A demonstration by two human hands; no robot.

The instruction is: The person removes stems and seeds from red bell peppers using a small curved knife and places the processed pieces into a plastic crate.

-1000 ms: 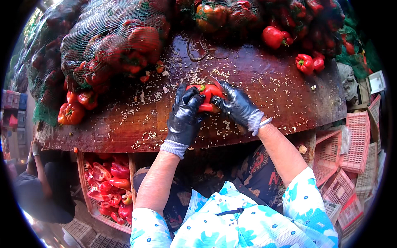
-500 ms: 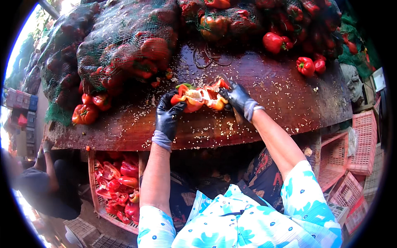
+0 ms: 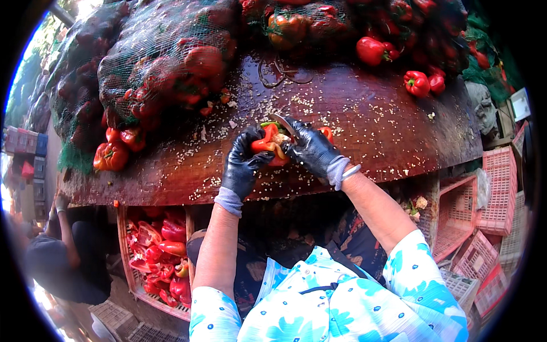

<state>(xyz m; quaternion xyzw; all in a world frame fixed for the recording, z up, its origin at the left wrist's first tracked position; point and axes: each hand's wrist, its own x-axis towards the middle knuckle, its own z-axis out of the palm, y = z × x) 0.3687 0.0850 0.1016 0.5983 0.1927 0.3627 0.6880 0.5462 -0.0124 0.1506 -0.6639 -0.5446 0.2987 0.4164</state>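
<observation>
My left hand [image 3: 242, 162], in a black glove with a grey cuff, grips a red pepper half [image 3: 263, 145] with pale core and a green stem, over the wooden table [image 3: 387, 142] strewn with seeds. My right hand [image 3: 312, 149], gloved the same way, holds a curved knife [image 3: 283, 122] with its blade at the core. Another red pepper piece [image 3: 326, 134] shows behind that hand's fingers. Close by on the left lie loose whole peppers [image 3: 111, 155] beside a green mesh sack of peppers [image 3: 159, 68].
More peppers [image 3: 417, 84] and sacks line the back. Below the table's front edge, a crate [image 3: 133, 279] holds cut red peppers. Pink crates [image 3: 496, 191] are stacked at right. At far left another person [image 3: 65, 259] works, with a hand at the table edge.
The whole-looking pepper was split and its halves pulled apart. Since then my right hand has moved back leftward, bringing the knife blade to the core of the piece in my left hand.
</observation>
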